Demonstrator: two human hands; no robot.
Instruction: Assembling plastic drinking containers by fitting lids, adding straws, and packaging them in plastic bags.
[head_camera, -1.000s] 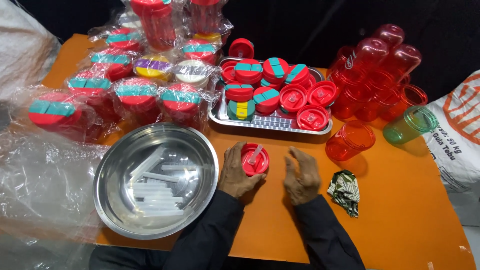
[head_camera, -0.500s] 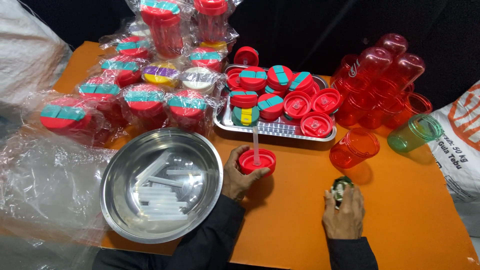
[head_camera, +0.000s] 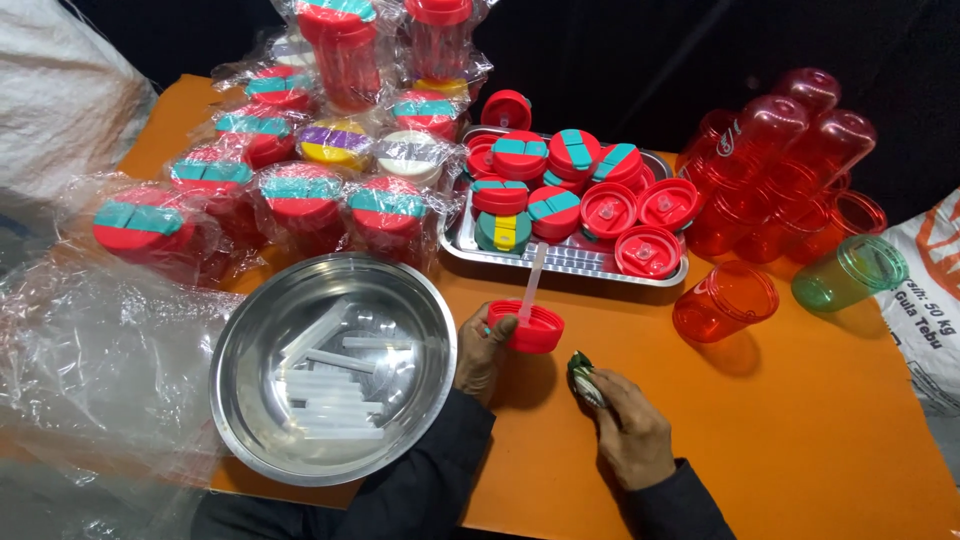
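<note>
Left hand (head_camera: 483, 350) sits at the centre of the orange counter (head_camera: 800, 430), grip closed around the rim of a red lid (head_camera: 527, 327), fingers curled over its near edge. A clear straw (head_camera: 532, 280) stands up out of that lid, leaning slightly toward twelve o'clock. The lid is held just off the counter, right at the three o'clock edge of the steel bowl (head_camera: 250, 400).

Right hand (head_camera: 628, 430) lies at five o'clock from the lid, grip pinched shut on a small crumpled wrapper (head_camera: 583, 378), which touches the counter just beside the lid.

The steel bowl at nine o'clock from the left hand holds a heap of clear straws (head_camera: 325, 390). At twelve o'clock, a steel tray (head_camera: 570, 262) carries more red lids, some with teal flaps. Beyond the bowl, at eleven o'clock, wrapped cups (head_camera: 300, 200) with coloured lids sit in clear plastic. At two o'clock, a red cup (head_camera: 725, 300) lies on its side near the tray, a green cup (head_camera: 850, 272) farther right, and a stack of red cups (head_camera: 790, 160) behind them. Loose clear plastic (head_camera: 90, 380) spreads over the counter's left edge.
</note>
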